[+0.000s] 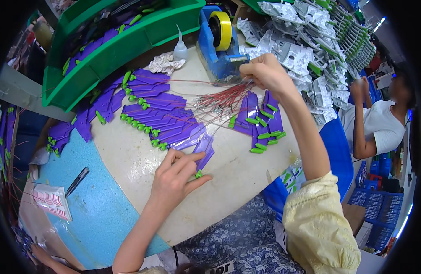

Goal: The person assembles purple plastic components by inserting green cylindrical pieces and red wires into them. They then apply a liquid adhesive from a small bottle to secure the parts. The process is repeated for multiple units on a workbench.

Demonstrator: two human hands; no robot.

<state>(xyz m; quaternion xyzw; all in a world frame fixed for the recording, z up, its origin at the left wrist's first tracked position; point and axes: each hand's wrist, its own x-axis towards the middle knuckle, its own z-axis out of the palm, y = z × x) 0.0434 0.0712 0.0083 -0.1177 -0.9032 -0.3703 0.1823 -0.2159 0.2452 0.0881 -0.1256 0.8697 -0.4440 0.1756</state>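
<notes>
Cloth (237, 235) printed with pale leaves lies nearest, below the table (233, 192). Past that edge, the left hand (176, 176) rests on the table, thumb and forefinger standing apart, the forefinger touching a single purple piece (204, 153). This piece lies to the right of the palm, at the fingertips; its long axis runs away from the person and slightly rightward, with a green knob (199, 174) at its near end beside the thumb. The left hand is much the nearer; the right is well apart from it, farther out and to the right.

Beyond the left fingers, purple plates (174, 125) overlap in slanting rows. Right of them lie more plates with green clips (263, 135). Red wires (228, 97) spread past these, their gathered ends at the right hand (265, 75). Its fingers are bent there, but the tips are hidden: I cannot tell whether they pinch a strand.

Farther still are a blue tape dispenser (215, 64), a white bottle (180, 50), a green bin (123, 52) and heaped silvery parts (295, 55).
</notes>
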